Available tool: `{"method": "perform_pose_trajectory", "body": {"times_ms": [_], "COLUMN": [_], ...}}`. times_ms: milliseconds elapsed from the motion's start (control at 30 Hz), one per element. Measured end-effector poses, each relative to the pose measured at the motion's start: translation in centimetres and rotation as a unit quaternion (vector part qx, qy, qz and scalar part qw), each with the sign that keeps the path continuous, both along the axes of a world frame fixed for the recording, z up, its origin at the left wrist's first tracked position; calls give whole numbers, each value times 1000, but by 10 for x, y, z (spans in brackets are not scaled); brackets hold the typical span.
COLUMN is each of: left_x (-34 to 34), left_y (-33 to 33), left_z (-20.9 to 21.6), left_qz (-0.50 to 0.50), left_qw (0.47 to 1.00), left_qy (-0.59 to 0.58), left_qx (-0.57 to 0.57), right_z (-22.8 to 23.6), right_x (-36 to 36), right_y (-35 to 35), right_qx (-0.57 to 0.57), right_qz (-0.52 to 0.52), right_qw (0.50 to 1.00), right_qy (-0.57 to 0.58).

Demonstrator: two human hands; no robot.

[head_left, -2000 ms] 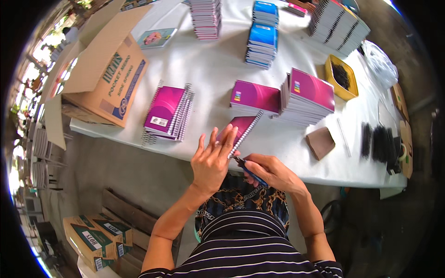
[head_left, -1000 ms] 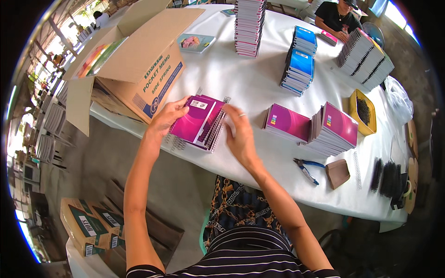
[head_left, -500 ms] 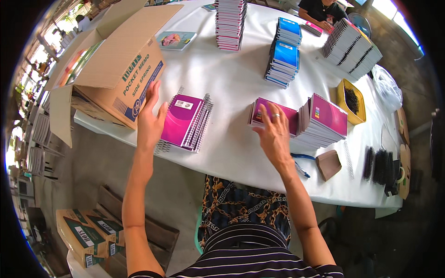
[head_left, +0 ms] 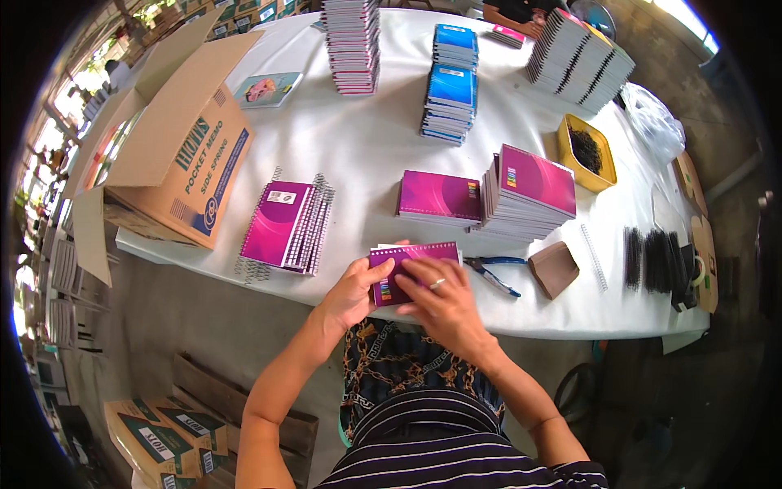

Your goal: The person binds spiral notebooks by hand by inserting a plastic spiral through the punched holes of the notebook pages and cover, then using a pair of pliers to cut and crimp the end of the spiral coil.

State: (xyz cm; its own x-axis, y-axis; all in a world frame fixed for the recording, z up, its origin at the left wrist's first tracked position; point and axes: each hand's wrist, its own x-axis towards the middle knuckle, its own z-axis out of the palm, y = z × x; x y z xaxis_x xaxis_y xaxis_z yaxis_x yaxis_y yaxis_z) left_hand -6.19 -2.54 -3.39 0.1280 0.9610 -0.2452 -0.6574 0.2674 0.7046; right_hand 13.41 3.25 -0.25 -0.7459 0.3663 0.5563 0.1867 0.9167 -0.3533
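A small purple notebook [head_left: 417, 250] with a row of punched holes along its far edge and no spiral in it is held over the table's near edge. My left hand [head_left: 349, 297] grips its left side, thumb on the cover. Across the cover lie the bent fingers of my right hand [head_left: 442, 308], slightly blurred, with a ring on one. Beyond it rest a low pile of purple notebooks [head_left: 440, 196] and a taller, leaning stack [head_left: 533, 191]. To the left is a pile of purple notebooks with wire spirals [head_left: 281, 224].
An open cardboard box [head_left: 191, 175] stands at the left edge. Blue notebooks [head_left: 452, 85] and a tall notebook stack [head_left: 352, 49] are farther back. To the right are pliers [head_left: 493, 273], a brown block [head_left: 555, 269], black spirals [head_left: 656, 261] and a yellow tray [head_left: 605, 173]. Another person [head_left: 521, 16] sits across.
My right hand has brought a notebook from the low pile toward me. My left hand has moved from beside the box to grip it. The view has shifted.
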Motion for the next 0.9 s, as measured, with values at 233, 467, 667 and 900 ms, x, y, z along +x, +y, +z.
{"method": "perform_pose_trajectory", "body": {"times_ms": [233, 467, 667, 900], "left_x": [10, 45, 70, 79], "left_y": [6, -7, 3, 19], "left_z": [-13, -16, 45, 24], "left_qz": [-69, 124, 120, 32], "left_qw": [940, 913, 512, 437], "left_qy": [236, 319, 785, 841], "left_qx": [236, 221, 328, 316], "right_z": [-25, -49, -54, -20], "right_x": [54, 43, 47, 141], "right_y": [29, 8, 12, 90], "right_qx": [-614, -538, -533, -172], "right_qz": [-14, -20, -38, -192], "right_qw": [777, 827, 831, 956], "right_qy": [135, 162, 152, 137]}}
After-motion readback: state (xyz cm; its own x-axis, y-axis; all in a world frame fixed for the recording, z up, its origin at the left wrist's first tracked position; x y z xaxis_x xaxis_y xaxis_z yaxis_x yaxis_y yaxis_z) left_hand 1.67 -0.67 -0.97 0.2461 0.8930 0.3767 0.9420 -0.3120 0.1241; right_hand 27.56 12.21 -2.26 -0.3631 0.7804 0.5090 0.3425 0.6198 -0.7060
